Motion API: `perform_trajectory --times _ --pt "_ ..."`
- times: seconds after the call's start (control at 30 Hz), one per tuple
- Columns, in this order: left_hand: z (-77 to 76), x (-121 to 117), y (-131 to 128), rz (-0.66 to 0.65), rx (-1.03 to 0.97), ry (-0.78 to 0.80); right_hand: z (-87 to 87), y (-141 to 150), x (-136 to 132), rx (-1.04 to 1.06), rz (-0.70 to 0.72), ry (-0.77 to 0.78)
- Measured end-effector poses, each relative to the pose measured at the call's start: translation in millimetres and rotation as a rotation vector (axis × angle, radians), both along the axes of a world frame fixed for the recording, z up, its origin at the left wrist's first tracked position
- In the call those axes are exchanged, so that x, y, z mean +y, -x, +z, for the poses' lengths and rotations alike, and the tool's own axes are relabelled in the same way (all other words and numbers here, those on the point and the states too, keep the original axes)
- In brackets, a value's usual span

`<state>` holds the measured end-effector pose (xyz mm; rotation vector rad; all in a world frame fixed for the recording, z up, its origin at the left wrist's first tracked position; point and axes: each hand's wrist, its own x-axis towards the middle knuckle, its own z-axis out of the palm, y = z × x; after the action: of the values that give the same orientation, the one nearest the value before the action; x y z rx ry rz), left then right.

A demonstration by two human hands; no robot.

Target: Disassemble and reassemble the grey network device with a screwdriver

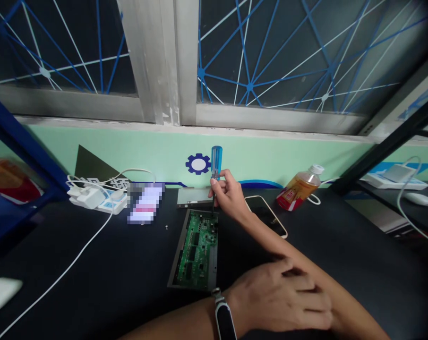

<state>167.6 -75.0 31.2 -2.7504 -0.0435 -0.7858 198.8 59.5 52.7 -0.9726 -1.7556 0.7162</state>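
Observation:
My right hand pinches a screwdriver with a clear blue handle. The screwdriver stands almost upright, its dark shaft reaching down to the upper right corner of a green circuit board. That board lies in a flat metal tray-like frame on the black desk. Across my right forearm rests my left hand, slightly blurred, fingers apart and a little bent, holding nothing. A wristband is on the left wrist. Behind the board lies a flat metal cover plate, partly hidden by the right hand.
A phone lies right of my right hand, near a leaning drink bottle. On the left are a lit, pixelated screen, a white power strip with cables and tiny screws. A white mouse sits far left.

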Motion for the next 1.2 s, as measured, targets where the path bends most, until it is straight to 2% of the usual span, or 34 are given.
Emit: perform_trajectory --times 0.07,0.17,0.33,0.4,0.5,0.6,0.77,0.93,1.2 --pt "1.4 5 8 0.058 -0.003 0.038 0.1 -1 0 -0.006 0.007 -0.006" --pt "11.6 14 35 0.19 0.006 0.062 -0.2 -3 -2 0.008 0.017 0.007" --pt "25.2 46 112 0.504 -0.148 0.201 -1.9 -9 -2 0.048 0.042 0.025" --pt "23.0 62 148 0.671 -0.206 0.333 -2.6 -10 -2 0.051 0.049 0.03" --pt "11.0 78 195 0.888 -0.228 0.575 -2.9 -10 -1 0.08 0.058 0.04" --pt "-5.7 84 225 0.934 -0.192 0.752 -1.3 -11 -2 0.117 0.077 0.045" --pt "-23.9 87 239 0.952 -0.167 0.855 5.9 -13 -5 0.174 0.064 0.004" --pt "-27.7 88 239 0.96 -0.158 0.894 9.7 -13 -9 0.227 0.059 -0.004" --pt "-35.5 88 239 0.993 -0.102 0.896 3.5 -10 -10 0.271 0.084 0.042"
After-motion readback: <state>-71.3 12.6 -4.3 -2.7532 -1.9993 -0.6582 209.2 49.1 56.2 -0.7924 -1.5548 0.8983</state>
